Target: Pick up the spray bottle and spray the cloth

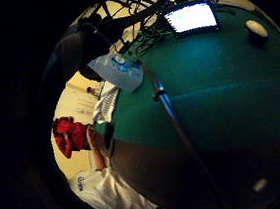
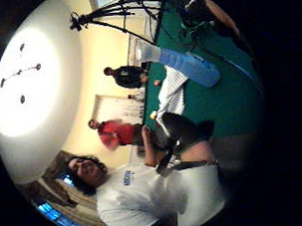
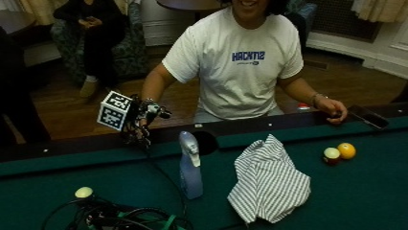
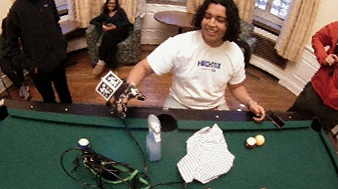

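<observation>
pale blue spray bottle (image 3: 190, 167), white grey-striped cloth (image 3: 269, 183), green table felt (image 3: 357, 191)

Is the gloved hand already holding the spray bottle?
No: the gloved hand hangs over the table rail, apart from the upright spray bottle.

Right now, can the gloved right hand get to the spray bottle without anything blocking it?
Probably yes. The gloved right hand hangs over the table rail, holding nothing; the spray bottle stands upright on the felt beside it. The striped cloth lies on the bottle's far side.
</observation>
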Demonstrator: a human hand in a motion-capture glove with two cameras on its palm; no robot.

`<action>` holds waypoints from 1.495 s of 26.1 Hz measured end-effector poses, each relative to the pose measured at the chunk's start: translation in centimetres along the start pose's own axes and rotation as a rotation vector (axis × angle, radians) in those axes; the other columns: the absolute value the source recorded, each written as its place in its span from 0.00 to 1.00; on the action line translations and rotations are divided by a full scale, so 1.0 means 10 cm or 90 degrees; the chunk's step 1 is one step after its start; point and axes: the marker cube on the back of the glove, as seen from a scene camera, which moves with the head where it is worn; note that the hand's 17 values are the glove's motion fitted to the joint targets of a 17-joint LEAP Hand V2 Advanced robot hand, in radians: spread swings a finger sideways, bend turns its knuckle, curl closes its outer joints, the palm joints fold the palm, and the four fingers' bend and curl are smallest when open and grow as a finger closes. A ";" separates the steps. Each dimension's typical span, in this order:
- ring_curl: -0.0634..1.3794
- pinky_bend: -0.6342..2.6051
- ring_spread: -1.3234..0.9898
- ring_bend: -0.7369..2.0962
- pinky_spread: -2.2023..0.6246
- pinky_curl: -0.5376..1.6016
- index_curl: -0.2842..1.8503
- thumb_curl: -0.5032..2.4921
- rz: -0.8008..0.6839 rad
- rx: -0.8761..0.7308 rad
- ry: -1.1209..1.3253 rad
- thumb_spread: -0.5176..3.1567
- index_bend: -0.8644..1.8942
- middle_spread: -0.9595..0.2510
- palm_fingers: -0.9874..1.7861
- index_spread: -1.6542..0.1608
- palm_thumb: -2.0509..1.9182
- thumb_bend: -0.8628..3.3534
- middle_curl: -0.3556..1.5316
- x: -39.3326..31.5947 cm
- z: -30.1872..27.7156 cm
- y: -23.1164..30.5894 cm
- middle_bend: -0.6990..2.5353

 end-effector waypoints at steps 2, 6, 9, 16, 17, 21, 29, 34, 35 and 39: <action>0.25 0.33 0.54 0.41 0.84 0.40 0.23 0.28 0.001 0.001 -0.021 0.43 0.36 0.72 0.57 0.70 0.68 0.21 0.37 0.00 0.08 -0.07 0.29; 0.26 0.33 0.53 0.41 0.84 0.41 0.23 0.28 0.007 0.020 -0.036 0.42 0.35 0.71 0.59 0.70 0.69 0.21 0.37 -0.04 0.20 -0.22 0.29; 0.26 0.33 0.53 0.41 0.83 0.41 0.24 0.29 0.013 0.044 -0.039 0.42 0.36 0.69 0.61 0.71 0.70 0.22 0.38 -0.08 0.27 -0.34 0.29; 0.31 0.40 0.49 0.47 0.72 0.44 0.26 0.31 0.015 0.111 -0.051 0.38 0.38 0.64 0.85 0.74 0.75 0.22 0.40 -0.08 0.39 -0.55 0.31; 0.32 0.41 0.49 0.47 0.72 0.45 0.27 0.32 0.011 0.123 -0.051 0.38 0.39 0.63 0.86 0.74 0.75 0.22 0.41 -0.07 0.39 -0.56 0.32; 0.37 0.44 0.49 0.52 0.73 0.48 0.31 0.33 -0.009 0.172 -0.071 0.38 0.47 0.62 0.90 0.74 0.76 0.23 0.45 -0.09 0.36 -0.61 0.37; 0.45 0.46 0.48 0.59 0.74 0.53 0.37 0.36 -0.023 0.173 -0.088 0.33 0.58 0.61 0.85 0.76 0.79 0.23 0.52 -0.14 0.25 -0.62 0.45; 0.47 0.48 0.48 0.60 0.73 0.55 0.39 0.37 -0.038 0.138 -0.085 0.31 0.58 0.61 0.79 0.77 0.77 0.21 0.55 -0.18 0.21 -0.59 0.46; 0.47 0.48 0.48 0.60 0.72 0.54 0.38 0.37 -0.040 0.125 -0.081 0.32 0.55 0.61 0.77 0.77 0.76 0.20 0.54 -0.18 0.21 -0.59 0.45; 0.45 0.43 0.49 0.56 0.72 0.52 0.37 0.35 -0.031 0.077 -0.061 0.36 0.47 0.62 0.59 0.75 0.72 0.19 0.50 -0.21 0.26 -0.64 0.39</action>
